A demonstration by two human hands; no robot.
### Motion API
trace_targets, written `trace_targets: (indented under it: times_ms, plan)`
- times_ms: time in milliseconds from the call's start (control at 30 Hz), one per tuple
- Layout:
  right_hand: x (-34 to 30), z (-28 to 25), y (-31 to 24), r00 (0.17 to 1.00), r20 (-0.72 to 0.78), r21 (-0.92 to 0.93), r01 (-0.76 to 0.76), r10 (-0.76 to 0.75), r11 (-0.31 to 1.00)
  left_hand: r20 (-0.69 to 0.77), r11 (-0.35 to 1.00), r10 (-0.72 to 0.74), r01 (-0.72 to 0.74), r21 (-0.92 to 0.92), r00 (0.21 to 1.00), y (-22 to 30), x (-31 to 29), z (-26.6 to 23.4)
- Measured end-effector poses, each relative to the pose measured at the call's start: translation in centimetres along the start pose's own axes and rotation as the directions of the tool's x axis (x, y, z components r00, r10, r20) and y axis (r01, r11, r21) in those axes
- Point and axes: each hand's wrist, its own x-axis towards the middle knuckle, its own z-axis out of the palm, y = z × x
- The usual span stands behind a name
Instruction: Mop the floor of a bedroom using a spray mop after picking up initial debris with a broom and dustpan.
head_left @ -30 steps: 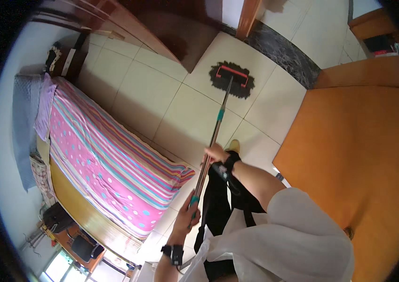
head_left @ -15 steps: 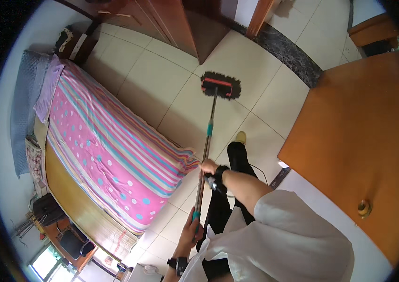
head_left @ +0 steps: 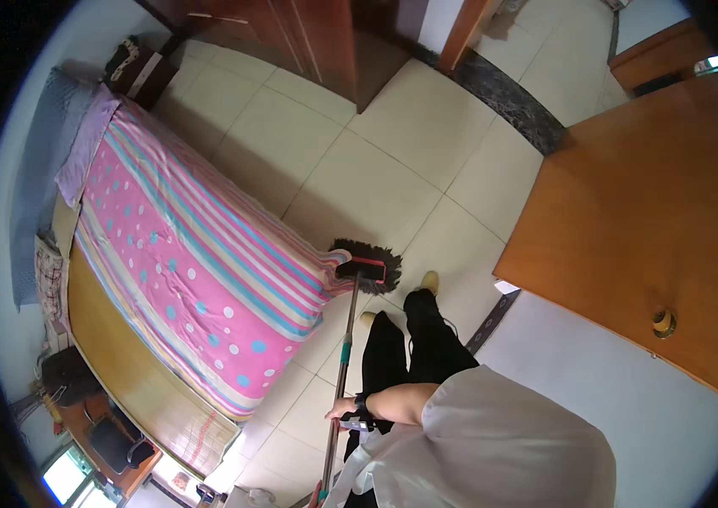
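Note:
A flat mop [head_left: 347,343] with a dark shaggy head runs from the bottom edge up to the bed's near corner. Its fringed head lies on the tiles beside my feet, with the hanging striped cloth over part of its left side. My right hand [head_left: 343,409], with a dark band on the wrist, is closed round the metal pole below the teal joint. Lower down, at the bottom edge, only part of my left hand [head_left: 317,494] shows, gripping the pole by its teal end.
To the left stands a bed with a pink striped and dotted sheet [head_left: 177,271]. An orange-brown door [head_left: 621,229] is on the right. A dark wooden cabinet [head_left: 291,38] stands at the far side, near a dark stone doorway threshold [head_left: 507,97]. A chair [head_left: 113,444] is at lower left.
The mop head has come back over the tiles toward my feet and the bed corner. Both hands have moved down with the pole, still holding it.

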Motion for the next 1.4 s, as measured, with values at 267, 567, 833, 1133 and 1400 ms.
trace_targets:
  times_ms: [267,567,833,1133,1400]
  plan:
    - [-3.1,-6.5,-3.5,0.824,-0.405,-0.356,0.257,-0.396,0.898,0.076,0.999,-0.036,0.036,0.000,0.996,5.0,2.1,3.0]
    - [-17.9,-26.5,-16.1,0.161,-0.878,-0.287,0.576,-0.451,0.766,0.254,0.996,0.066,-0.079,0.043,0.965,21.6,15.3,16.0]
    - [-24.2,-43.8,-11.2,0.201,-0.872,-0.107,0.812,-0.447,0.574,0.543,0.989,-0.016,-0.065,0.131,0.839,26.0,21.6,30.1]
    - [-13.3,-34.9,1.9,0.047,-0.618,-0.783,0.051,-0.785,0.620,0.466,0.916,-0.131,-0.072,0.394,0.875,17.0,18.3,18.4]
    - [7.0,-26.9,6.8,0.065,-0.137,-0.988,-0.083,-0.988,0.132,0.386,0.828,-0.186,-0.068,0.557,0.904,10.6,9.8,2.8]
